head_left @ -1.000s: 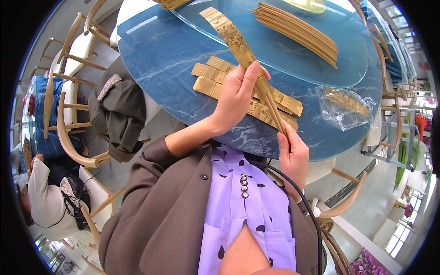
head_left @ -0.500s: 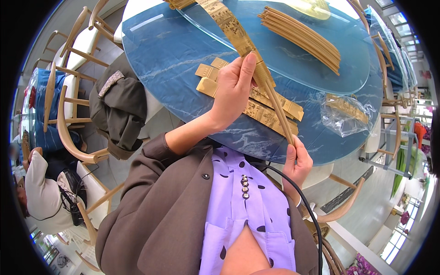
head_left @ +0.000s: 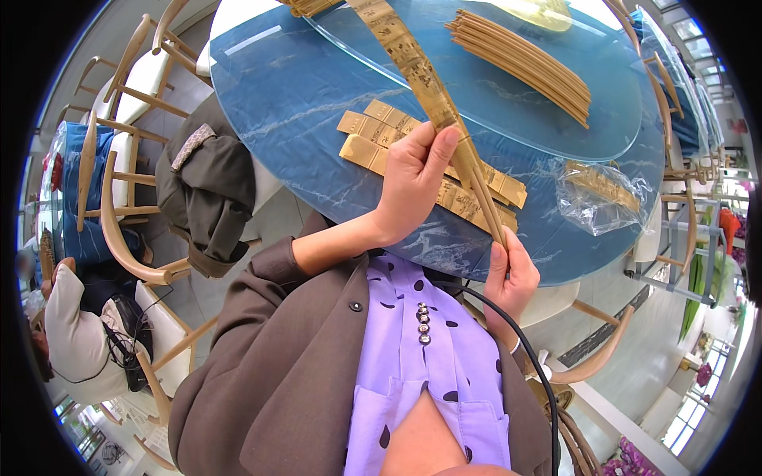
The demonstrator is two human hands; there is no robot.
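My left hand is closed, its thumb and fingers pinching a long gold printed paper sleeve near its lower end. A pair of light brown chopsticks runs out of that end, slanting down to the right. My right hand grips the chopsticks by their lower ends. How deep they reach inside the sleeve is hidden. Beneath my hands, several flat gold sleeves lie overlapped on the blue table.
A bundle of bare chopsticks rests on the glass turntable. To its right lies a clear plastic bag with gold sleeves inside. A dark jacket hangs over a chair at left, and another person sits beyond it. A black cable crosses by my right wrist.
My left hand has slid down and right with the sleeve, nearer my right hand. Less of the chopsticks shows between the hands. My right hand has barely moved.
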